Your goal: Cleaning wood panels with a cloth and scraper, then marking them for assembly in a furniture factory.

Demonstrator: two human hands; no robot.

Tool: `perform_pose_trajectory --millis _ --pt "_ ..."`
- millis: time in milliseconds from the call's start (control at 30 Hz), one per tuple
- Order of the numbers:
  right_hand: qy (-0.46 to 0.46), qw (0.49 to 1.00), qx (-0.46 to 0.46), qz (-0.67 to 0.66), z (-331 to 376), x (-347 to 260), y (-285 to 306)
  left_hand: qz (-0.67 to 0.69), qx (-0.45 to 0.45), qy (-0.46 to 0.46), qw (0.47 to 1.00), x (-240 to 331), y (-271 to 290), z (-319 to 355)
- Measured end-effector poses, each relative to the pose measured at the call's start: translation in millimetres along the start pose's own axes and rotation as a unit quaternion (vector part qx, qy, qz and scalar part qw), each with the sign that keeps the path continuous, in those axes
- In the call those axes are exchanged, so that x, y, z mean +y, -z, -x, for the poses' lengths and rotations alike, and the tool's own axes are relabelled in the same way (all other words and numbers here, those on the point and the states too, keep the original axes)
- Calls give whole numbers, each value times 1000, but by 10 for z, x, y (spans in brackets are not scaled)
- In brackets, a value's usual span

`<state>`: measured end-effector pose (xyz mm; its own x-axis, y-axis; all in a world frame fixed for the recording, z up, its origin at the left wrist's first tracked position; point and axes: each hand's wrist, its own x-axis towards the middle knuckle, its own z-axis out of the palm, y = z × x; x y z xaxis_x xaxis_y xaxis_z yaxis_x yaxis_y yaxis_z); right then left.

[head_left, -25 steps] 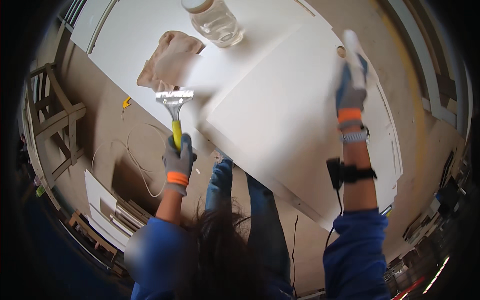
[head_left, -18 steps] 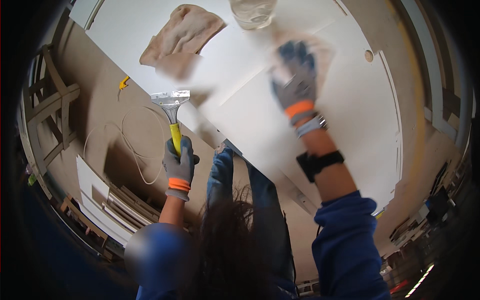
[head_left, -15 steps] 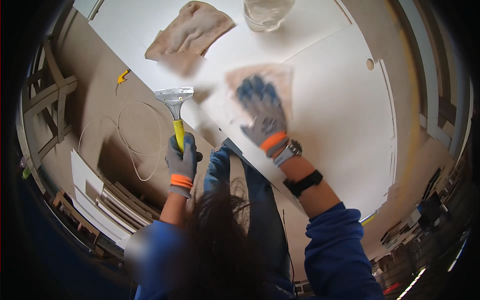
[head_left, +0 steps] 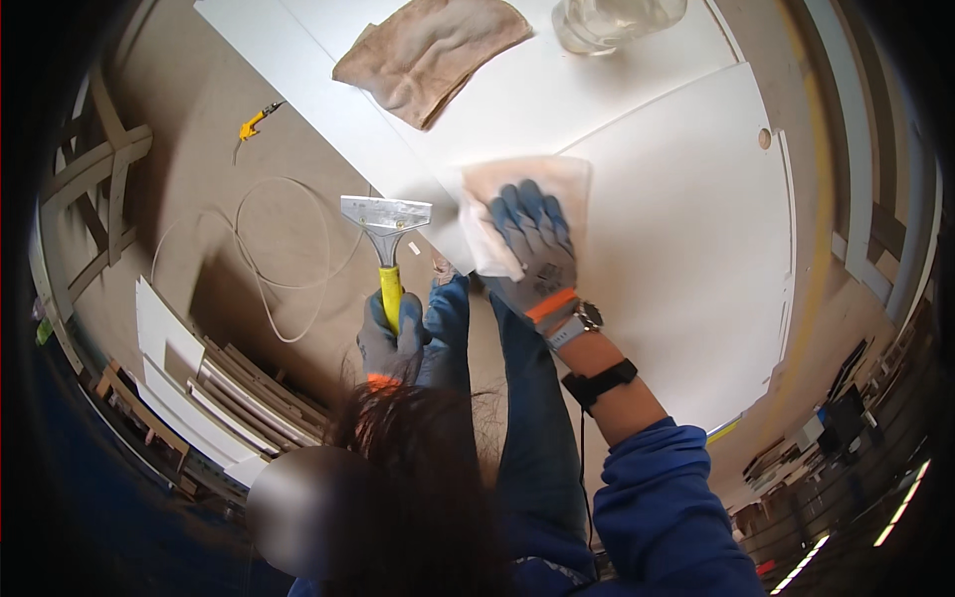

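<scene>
Under right hand [head_left: 535,249] | 1 of 2 cloths [head_left: 481,186] | left hand [head_left: 383,348]: 1 scraper [head_left: 389,274]

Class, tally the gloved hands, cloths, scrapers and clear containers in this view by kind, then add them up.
Gloved hands: 2 (left hand, right hand)
Cloths: 2 (pale cloth under the right hand, brown cloth)
Scraper: 1
Clear container: 1, cut off by the upper edge
Total: 6

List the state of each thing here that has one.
Yellow-handled scraper: held, blade forward
Left hand: closed around its handle
Pale cloth: spread, partly covered
Right hand: open, flat on it
Brown cloth: rumpled, untouched
Clear jar: open or closed, unclear
Yellow blow gun: untouched
</scene>
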<state>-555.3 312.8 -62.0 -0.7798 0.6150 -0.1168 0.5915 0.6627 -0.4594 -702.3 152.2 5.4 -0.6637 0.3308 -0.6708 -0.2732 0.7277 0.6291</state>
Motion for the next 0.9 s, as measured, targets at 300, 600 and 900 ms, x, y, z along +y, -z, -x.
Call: perform_pose_trajectory --millis 300,600,900 --pt "-47 998 -20 25 163 -45 143 -243 -87 -228 939 805 -301 -908" --pt "-88 994 -43 43 968 84 168 -421 -79 -304 851 1165 -555 -1317" --pt "-125 991 39 5 151 -288 -86 -503 -36 -326 800 1214 -685 -1383"
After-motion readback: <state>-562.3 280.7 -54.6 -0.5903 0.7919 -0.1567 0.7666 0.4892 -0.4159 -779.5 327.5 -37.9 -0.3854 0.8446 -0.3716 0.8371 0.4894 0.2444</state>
